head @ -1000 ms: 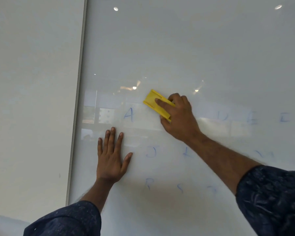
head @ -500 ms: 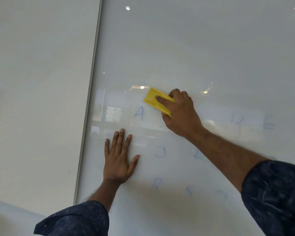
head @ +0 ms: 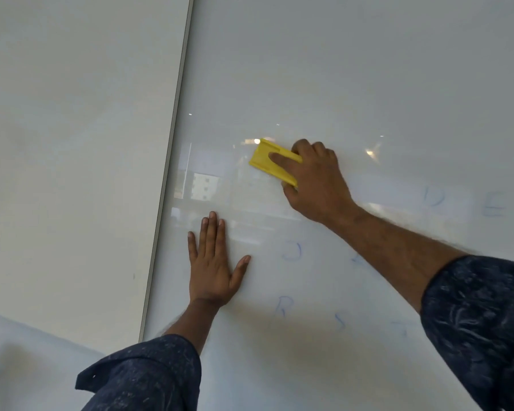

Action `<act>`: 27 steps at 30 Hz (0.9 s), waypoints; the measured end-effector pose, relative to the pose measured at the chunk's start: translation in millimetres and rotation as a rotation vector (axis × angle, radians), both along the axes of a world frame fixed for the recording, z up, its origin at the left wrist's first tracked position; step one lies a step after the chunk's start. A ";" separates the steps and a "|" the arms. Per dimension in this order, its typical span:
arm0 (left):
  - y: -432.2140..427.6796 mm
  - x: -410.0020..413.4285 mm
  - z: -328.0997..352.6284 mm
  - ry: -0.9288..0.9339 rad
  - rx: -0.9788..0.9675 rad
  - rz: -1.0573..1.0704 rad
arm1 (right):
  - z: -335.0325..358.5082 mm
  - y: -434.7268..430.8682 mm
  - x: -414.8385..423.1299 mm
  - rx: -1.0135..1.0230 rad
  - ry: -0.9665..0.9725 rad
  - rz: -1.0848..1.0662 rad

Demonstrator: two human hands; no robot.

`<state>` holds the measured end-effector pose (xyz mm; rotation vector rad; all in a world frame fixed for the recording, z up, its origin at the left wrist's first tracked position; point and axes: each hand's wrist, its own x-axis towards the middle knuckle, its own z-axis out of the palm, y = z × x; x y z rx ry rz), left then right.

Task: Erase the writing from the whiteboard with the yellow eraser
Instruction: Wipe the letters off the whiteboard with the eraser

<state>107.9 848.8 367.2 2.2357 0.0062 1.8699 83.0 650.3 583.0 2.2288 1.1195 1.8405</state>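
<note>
1. Head view, tool. Your right hand (head: 315, 182) pinches the yellow eraser (head: 272, 163) against the whiteboard (head: 339, 69): the index finger lies along the eraser's grooved back, the other fingers curl over its upper right end, and the thumb sits under its lower edge. The eraser is tilted, with its free end pointing up and to the left.

2. Head view, bracing hand. Your left hand (head: 212, 262) lies flat on the whiteboard, below and to the left of the eraser and well apart from it. Its fingers are straight and close together, the thumb is spread to the right, and it grips nothing.

3. Head view, writing. Faint blue letters (head: 291, 252) show on the board: a "J" just right of your left thumb, an "R" and an "S" lower down, and a "D" and an "E" at the right, beyond your right forearm. The patch directly below and left of the eraser shows no clear letter, only window reflections.

4. Head view, surroundings. The board's metal frame edge (head: 172, 161) runs diagonally at the left, with plain wall (head: 72, 143) beyond it. Dark patterned sleeves (head: 481, 330) cover both of your arms.
</note>
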 end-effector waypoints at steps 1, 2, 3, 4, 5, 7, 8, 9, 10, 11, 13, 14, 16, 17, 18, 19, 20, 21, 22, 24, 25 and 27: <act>0.3 0.2 -1.0 0.005 0.000 0.001 | -4.4 5.7 -0.8 0.007 0.019 0.010; 2.0 0.5 -1.7 0.010 -0.001 0.001 | -12.2 10.9 -2.0 -0.012 0.041 0.021; 2.3 0.4 -2.9 0.018 0.000 -0.001 | -24.2 13.1 -2.7 -0.056 0.056 0.026; 2.7 0.2 -3.2 0.022 0.003 -0.001 | -37.2 12.4 -2.7 -0.117 0.054 0.025; 3.2 -0.2 -2.7 0.027 0.009 0.000 | -49.7 8.0 -2.5 -0.187 0.043 0.021; 5.9 -2.7 -2.4 0.045 0.019 -0.002 | -61.7 -8.6 -3.2 -0.311 0.029 -0.003; 7.1 -4.2 -2.3 0.055 0.030 -0.006 | -58.8 -17.7 -3.1 -0.336 0.008 -0.021; 8.0 -5.6 -2.7 0.066 0.041 -0.007 | -53.3 -26.1 -2.4 -0.320 -0.020 -0.040; 9.6 -7.1 -4.2 0.078 0.048 -0.007 | -46.5 -32.6 -1.1 -0.271 -0.040 -0.052; 10.9 -8.3 -4.9 0.086 0.051 -0.010 | -38.8 -37.8 0.2 -0.196 -0.048 -0.057; 11.6 -9.5 -5.9 0.093 0.047 -0.021 | -33.3 -41.0 1.4 -0.056 -0.034 -0.065; 11.7 -9.8 -6.6 0.095 0.044 -0.024 | -38.7 -37.6 0.8 -0.022 -0.021 -0.062; 12.5 -10.2 -7.5 0.098 0.046 -0.026 | -62.6 -29.4 -2.0 -0.043 0.009 -0.047; 12.9 -10.4 -7.8 0.099 0.047 -0.025 | -78.3 -27.8 -3.3 -0.094 0.016 -0.026; 13.5 -10.4 -7.6 0.100 0.049 -0.023 | -93.9 -29.0 -3.5 -0.164 0.015 -0.007; 13.3 -10.6 -7.2 0.105 0.049 -0.024 | -107.3 -34.2 -3.2 -0.240 0.005 0.004; 13.1 -11.0 -7.2 0.109 0.050 -0.027 | -117.1 -42.0 -2.9 -0.303 -0.003 0.002; 13.5 -11.1 -6.7 0.113 0.055 -0.028 | -119.6 -50.4 -2.3 -0.345 -0.012 -0.009; 14.2 -11.6 -8.1 0.121 0.060 -0.023 | -116.9 -58.0 -2.0 -0.360 -0.014 -0.022; 15.4 -11.8 -7.8 0.140 0.076 -0.004 | -97.9 -69.2 -0.6 -0.306 -0.022 -0.049; 15.9 -12.4 -7.8 0.150 0.078 0.002 | -86.1 -72.0 -0.1 -0.245 -0.025 -0.061; 15.6 -13.8 -8.3 0.165 0.075 0.004 | -69.9 -70.9 -0.5 -0.116 -0.019 -0.081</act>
